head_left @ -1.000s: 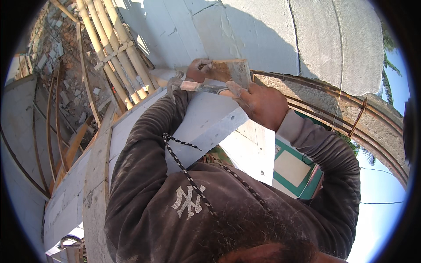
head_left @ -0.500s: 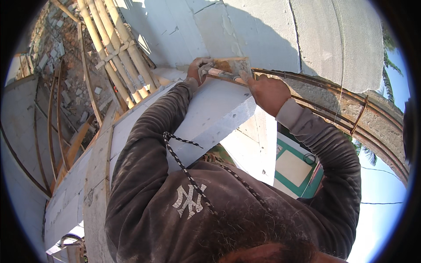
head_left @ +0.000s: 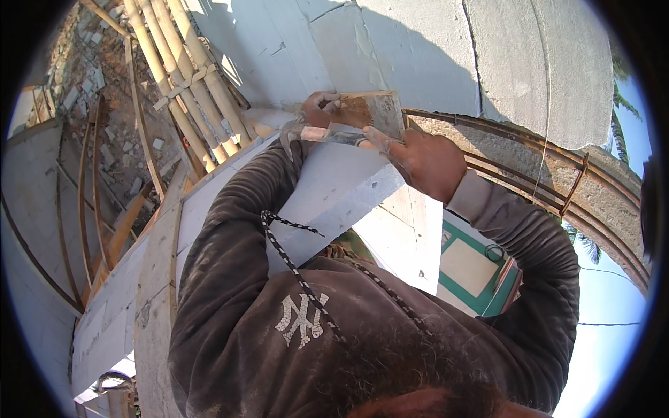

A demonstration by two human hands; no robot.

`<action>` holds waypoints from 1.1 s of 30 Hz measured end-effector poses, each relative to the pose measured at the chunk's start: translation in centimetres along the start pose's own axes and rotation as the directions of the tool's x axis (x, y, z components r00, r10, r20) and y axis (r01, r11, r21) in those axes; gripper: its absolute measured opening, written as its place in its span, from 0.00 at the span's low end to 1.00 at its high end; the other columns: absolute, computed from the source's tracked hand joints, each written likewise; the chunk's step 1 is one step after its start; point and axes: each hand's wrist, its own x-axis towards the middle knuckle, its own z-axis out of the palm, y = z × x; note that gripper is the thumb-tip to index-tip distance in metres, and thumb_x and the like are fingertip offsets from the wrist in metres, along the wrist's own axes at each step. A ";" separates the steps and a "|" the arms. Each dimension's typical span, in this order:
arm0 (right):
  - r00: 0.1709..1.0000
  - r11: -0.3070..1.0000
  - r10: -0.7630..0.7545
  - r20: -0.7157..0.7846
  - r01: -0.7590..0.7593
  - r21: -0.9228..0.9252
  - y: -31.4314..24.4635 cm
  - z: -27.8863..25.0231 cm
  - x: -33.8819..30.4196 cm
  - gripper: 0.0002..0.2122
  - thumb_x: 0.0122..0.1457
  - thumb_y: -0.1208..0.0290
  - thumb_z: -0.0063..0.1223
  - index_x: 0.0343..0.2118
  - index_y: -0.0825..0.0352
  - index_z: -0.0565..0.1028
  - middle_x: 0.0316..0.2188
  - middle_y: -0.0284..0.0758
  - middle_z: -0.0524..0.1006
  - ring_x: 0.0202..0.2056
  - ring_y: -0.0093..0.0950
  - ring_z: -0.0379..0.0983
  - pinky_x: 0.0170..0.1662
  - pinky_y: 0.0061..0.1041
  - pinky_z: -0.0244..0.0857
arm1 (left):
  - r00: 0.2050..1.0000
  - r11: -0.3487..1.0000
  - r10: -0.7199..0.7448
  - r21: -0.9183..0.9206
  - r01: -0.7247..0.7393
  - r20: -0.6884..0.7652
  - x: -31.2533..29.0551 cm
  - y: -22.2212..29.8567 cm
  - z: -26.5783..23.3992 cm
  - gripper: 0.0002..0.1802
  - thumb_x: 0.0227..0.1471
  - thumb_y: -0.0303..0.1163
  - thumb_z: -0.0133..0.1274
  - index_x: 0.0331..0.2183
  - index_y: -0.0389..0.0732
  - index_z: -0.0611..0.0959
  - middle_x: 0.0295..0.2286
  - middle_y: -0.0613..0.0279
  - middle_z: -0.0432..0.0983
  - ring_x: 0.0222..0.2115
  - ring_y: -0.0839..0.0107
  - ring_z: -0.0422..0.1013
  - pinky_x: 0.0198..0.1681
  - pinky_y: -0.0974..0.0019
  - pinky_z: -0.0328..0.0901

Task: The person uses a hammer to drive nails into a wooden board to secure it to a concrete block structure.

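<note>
In my right hand [head_left: 433, 164] is a hammer, its fingers wrapped round the handle. The hammer [head_left: 317, 134] lies across toward the left, with its metal head over my left wrist. My left hand [head_left: 319, 110] is closed, its fingers curled at the left end of a short, worn wooden board [head_left: 385, 111]. What those fingers pinch is too small to make out. That board rests against the pale block wall, above a white block ledge [head_left: 327, 184] in front of me.
Bamboo poles [head_left: 185, 76] tied together stand at the upper left, above rubble [head_left: 104, 139]. Rusty rebar [head_left: 516, 177] runs along a concrete beam to the right. A pale block wall [head_left: 418, 49] rises ahead. Below on the right lies a green-and-cream panel [head_left: 470, 268].
The hammer has swung back toward me, its head moving from beside my left fingers to over the wrist. My right hand has shifted slightly right and nearer; my left stays by the board.
</note>
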 end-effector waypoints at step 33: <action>0.997 0.997 0.080 -0.001 -0.080 0.014 -0.7 2.7 0.4 0.30 0.64 0.74 0.51 0.70 0.49 0.65 0.31 0.43 0.76 0.28 0.40 0.79 0.31 0.40 0.75 | 0.980 0.959 -0.180 -0.209 0.193 0.079 0.7 -0.8 0.5 0.09 0.61 0.24 0.60 0.44 0.36 0.81 0.52 0.52 0.79 0.56 0.68 0.72 0.60 0.65 0.67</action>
